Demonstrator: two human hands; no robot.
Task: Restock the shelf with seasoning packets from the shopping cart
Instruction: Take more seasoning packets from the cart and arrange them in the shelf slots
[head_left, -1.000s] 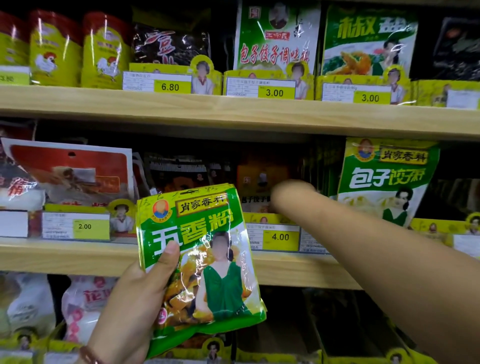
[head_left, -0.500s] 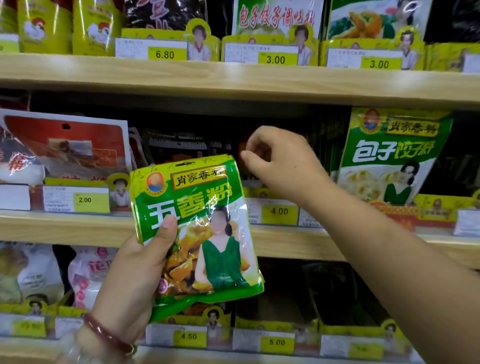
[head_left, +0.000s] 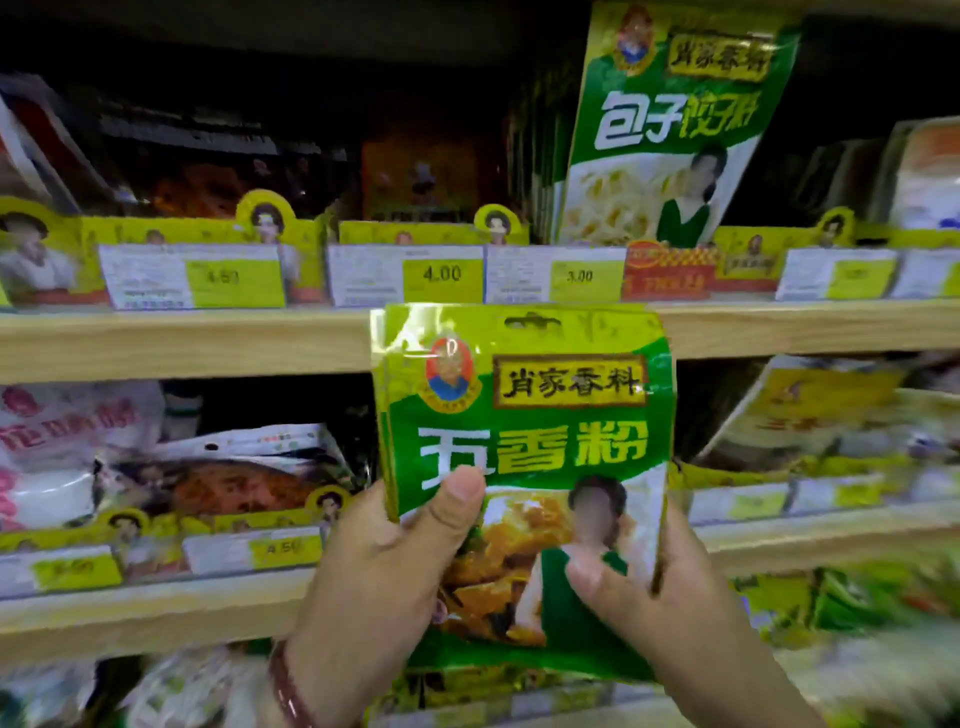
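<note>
Two hands hold one green seasoning packet (head_left: 524, 467) upright in front of the shelving, its long axis running from twelve to six o'clock, with the hang-hole tab at twelve and the printed face turned toward the camera. It is a flat, glossy plastic pouch, rectangular, with crinkled edges that catch the light; a yellow-green band crosses the top, white and yellow characters run across the middle, and a food photo fills the lower half. It appears to be a small stack, since a second edge shows along its nine o'clock side.

The left hand (head_left: 384, 566) clamps the packet's nine o'clock edge, thumb pressed flat on the front just under the characters, fingers hidden behind. The right hand (head_left: 670, 592) pinches the edge at four o'clock, thumb on the front over the green dress in the picture. A dark red beaded bracelet (head_left: 288, 686) circles the left wrist.

Behind the packet, at twelve o'clock, runs a pale wooden shelf board (head_left: 182, 343) with a smooth grain. On it stand yellow cardboard display trays fronted by price tags (head_left: 441, 274) reading 4.00 and 3.00. At one o'clock a taller green dumpling-seasoning pouch (head_left: 670, 130) leans slightly to the right in its tray. At nine o'clock, on the lower shelf (head_left: 156, 608), lie soft white and clear bags (head_left: 228, 467), blurred.
</note>
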